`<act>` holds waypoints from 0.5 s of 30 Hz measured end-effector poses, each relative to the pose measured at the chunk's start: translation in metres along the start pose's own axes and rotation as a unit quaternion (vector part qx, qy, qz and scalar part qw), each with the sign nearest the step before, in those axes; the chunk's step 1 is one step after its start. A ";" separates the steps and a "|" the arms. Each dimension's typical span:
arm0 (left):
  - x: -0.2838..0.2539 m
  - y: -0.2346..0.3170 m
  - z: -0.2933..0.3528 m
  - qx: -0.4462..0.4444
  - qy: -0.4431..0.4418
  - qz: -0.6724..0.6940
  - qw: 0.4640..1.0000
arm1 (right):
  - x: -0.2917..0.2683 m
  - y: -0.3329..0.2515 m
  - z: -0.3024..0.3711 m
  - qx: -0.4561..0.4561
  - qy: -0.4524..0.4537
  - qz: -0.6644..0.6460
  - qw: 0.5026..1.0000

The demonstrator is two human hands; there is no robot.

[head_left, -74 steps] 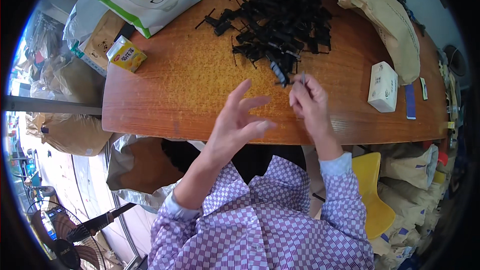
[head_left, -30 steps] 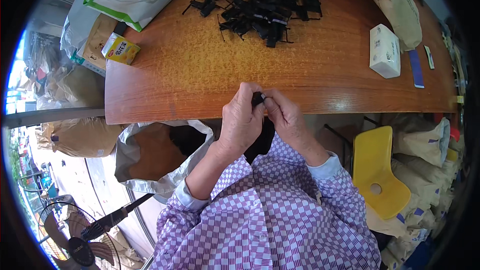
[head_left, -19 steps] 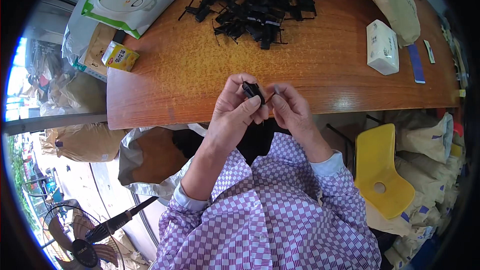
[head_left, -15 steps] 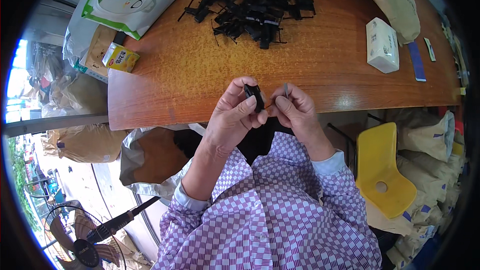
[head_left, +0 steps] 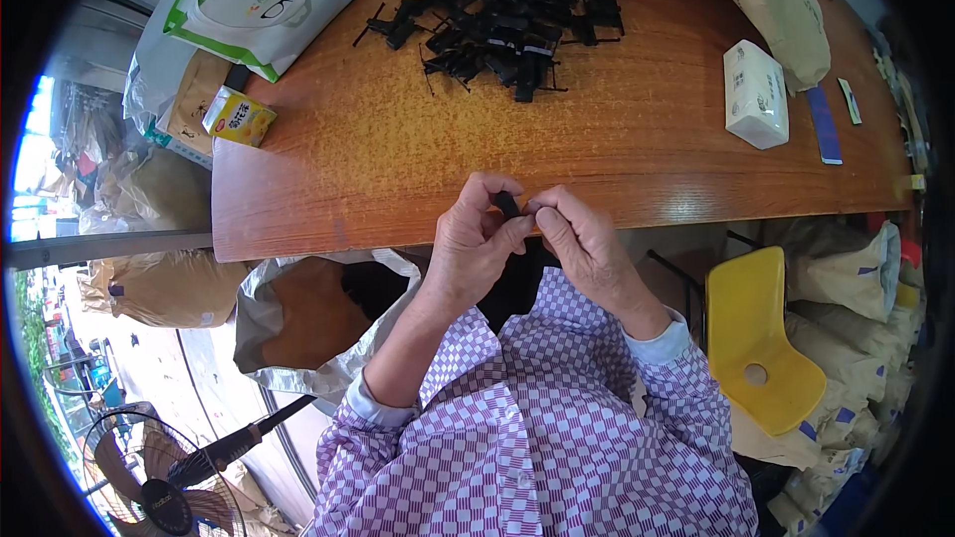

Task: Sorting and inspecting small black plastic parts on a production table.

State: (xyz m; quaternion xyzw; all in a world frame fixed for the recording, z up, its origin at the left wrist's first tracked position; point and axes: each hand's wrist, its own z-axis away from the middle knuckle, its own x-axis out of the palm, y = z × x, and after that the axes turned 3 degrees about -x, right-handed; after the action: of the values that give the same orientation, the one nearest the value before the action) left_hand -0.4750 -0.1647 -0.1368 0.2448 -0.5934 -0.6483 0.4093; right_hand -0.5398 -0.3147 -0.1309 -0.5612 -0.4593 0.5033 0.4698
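Just off the near edge of the wooden table [head_left: 398, 169], my left hand [head_left: 476, 239] is closed on a small black plastic part [head_left: 507, 205]. Its fingers cover much of the part. My right hand [head_left: 577, 234] meets it from the other side, thumb and forefinger pinched together at the part's end. What that pinch holds, if anything, is hidden. Farther back on the table lies a heap of similar black plastic parts [head_left: 517, 20], several with thin rods sticking out.
Back left stand a white and green bag [head_left: 264, 0] and a yellow carton [head_left: 239, 117]. A tissue pack [head_left: 754, 94] and a brown paper sack [head_left: 776, 0] lie at the right. Below are an open sack [head_left: 298, 318], a fan [head_left: 164, 497] and a yellow chair [head_left: 751, 328].
Both hands have come down slightly and closer together. The black part has turned and is more covered by fingers. A thin grey piece seen in the right hand earlier is no longer visible.
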 end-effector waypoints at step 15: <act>0.000 0.005 -0.003 0.022 0.027 -0.295 0.955 | 0.013 0.004 -0.002 0.007 0.017 0.044 0.999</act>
State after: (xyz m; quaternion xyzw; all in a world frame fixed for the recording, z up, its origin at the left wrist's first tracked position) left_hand -0.4711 -0.1666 -0.1327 0.4354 -0.4978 -0.7200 0.2102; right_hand -0.5369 -0.3024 -0.1369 -0.5862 -0.4223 0.5173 0.4588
